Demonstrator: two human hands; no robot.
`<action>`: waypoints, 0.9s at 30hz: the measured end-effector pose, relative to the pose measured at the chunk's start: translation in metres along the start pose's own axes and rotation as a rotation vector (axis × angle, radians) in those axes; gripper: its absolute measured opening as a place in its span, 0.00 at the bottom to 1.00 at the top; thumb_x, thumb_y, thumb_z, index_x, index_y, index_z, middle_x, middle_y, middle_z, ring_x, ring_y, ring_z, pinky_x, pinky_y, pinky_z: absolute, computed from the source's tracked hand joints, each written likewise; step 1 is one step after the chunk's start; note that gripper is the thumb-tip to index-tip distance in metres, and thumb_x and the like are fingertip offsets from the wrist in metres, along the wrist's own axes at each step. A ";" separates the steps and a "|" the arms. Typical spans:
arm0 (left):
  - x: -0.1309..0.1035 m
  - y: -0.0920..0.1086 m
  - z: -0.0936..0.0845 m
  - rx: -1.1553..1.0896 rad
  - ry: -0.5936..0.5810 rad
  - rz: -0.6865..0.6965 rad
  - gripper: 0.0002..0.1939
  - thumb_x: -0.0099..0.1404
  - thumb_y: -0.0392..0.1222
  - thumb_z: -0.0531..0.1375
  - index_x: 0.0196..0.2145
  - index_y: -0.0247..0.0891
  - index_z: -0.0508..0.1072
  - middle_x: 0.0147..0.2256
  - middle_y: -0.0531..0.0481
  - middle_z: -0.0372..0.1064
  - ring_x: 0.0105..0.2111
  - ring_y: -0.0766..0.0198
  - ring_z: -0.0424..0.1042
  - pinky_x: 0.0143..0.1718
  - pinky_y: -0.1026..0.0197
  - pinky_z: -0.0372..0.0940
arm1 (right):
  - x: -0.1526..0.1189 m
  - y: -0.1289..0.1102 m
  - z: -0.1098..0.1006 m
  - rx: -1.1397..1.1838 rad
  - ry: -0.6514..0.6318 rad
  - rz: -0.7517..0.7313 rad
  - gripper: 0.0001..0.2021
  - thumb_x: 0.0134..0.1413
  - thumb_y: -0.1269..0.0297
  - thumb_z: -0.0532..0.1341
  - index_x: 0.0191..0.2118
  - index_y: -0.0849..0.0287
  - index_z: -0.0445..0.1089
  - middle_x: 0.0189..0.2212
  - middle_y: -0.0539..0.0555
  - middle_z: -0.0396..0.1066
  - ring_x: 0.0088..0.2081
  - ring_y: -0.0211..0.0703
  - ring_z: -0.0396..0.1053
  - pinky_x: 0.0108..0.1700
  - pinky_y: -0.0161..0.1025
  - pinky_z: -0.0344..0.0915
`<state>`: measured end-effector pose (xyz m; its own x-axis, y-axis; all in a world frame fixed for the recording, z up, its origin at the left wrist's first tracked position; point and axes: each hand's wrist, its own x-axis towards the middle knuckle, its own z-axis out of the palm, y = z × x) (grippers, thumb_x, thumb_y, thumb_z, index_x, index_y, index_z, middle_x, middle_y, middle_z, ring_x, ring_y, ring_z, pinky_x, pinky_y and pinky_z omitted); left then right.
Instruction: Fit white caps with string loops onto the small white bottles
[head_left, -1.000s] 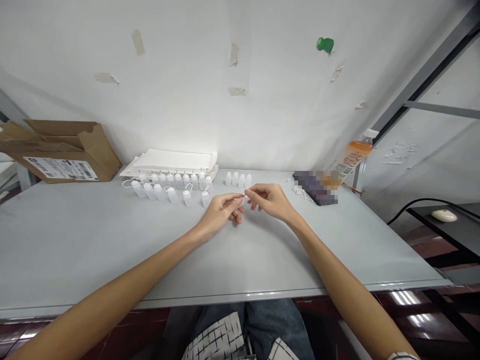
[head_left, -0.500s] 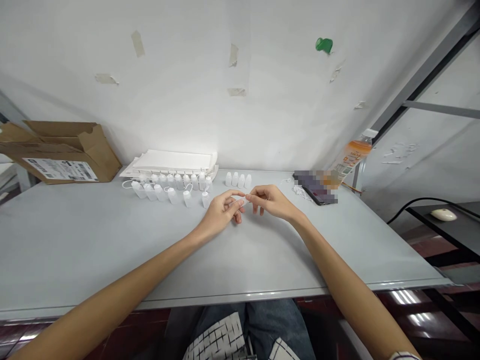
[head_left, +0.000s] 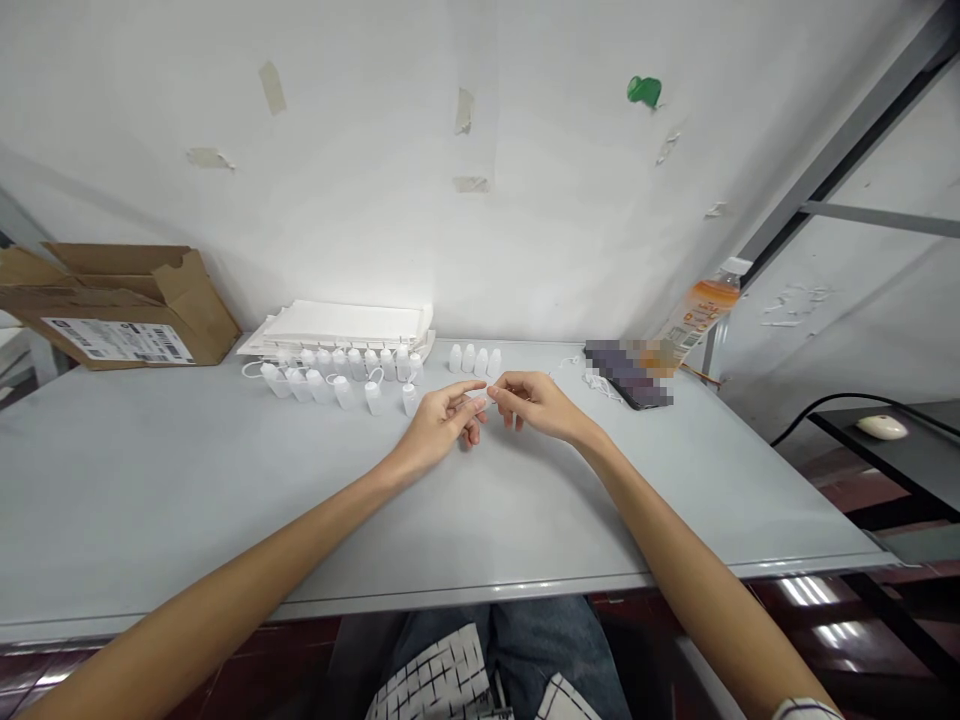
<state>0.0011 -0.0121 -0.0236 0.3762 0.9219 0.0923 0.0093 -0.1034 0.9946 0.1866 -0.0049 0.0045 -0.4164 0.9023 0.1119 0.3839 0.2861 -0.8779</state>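
Note:
My left hand is closed round a small white plastic bottle, most of it hidden by the fingers. Thumb and fingertips of my right hand are pinched together at the bottle's right end; what they grip there is too small to make out. Left of my hands stand small white bottles in rows, several with thin white loops at their tops. Behind the hands is a short row of small white bottles without visible loops.
A stack of white sheets lies behind the bottles, and an open cardboard box stands far left. To the right are white loops, a phone and an orange drink bottle. The grey table ends near my lap.
Both hands stay close together over the same spot, with only slight finger movement. The whole view has shifted a little. The bottles on the table stand as before.

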 end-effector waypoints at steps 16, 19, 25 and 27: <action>-0.002 0.007 0.001 -0.039 -0.001 -0.018 0.35 0.60 0.51 0.64 0.59 0.28 0.64 0.28 0.49 0.72 0.19 0.68 0.69 0.24 0.62 0.63 | 0.000 -0.001 0.001 -0.075 0.008 -0.010 0.25 0.60 0.43 0.54 0.22 0.59 0.62 0.18 0.49 0.64 0.20 0.36 0.63 0.26 0.35 0.58; -0.002 0.004 0.002 -0.042 -0.015 -0.026 0.31 0.61 0.52 0.63 0.56 0.30 0.67 0.28 0.50 0.72 0.20 0.68 0.69 0.24 0.62 0.64 | 0.000 -0.001 0.002 -0.126 0.018 0.010 0.27 0.61 0.43 0.52 0.19 0.59 0.58 0.15 0.48 0.60 0.19 0.34 0.59 0.26 0.35 0.55; 0.000 0.004 -0.001 -0.098 -0.022 -0.055 0.29 0.62 0.50 0.63 0.56 0.30 0.67 0.29 0.49 0.71 0.20 0.68 0.69 0.24 0.61 0.64 | -0.001 -0.001 -0.004 -0.019 0.032 -0.035 0.21 0.57 0.44 0.57 0.29 0.59 0.66 0.20 0.48 0.65 0.22 0.37 0.64 0.26 0.34 0.60; 0.000 0.006 -0.001 -0.110 -0.014 -0.055 0.30 0.61 0.49 0.63 0.56 0.28 0.67 0.29 0.49 0.71 0.20 0.67 0.69 0.24 0.61 0.64 | -0.001 0.000 -0.003 -0.016 0.018 -0.036 0.21 0.57 0.43 0.57 0.29 0.59 0.66 0.20 0.49 0.65 0.22 0.37 0.64 0.26 0.34 0.60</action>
<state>-0.0003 -0.0125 -0.0171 0.3910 0.9196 0.0377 -0.0711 -0.0107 0.9974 0.1895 -0.0049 0.0063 -0.4154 0.8968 0.1522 0.3820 0.3238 -0.8656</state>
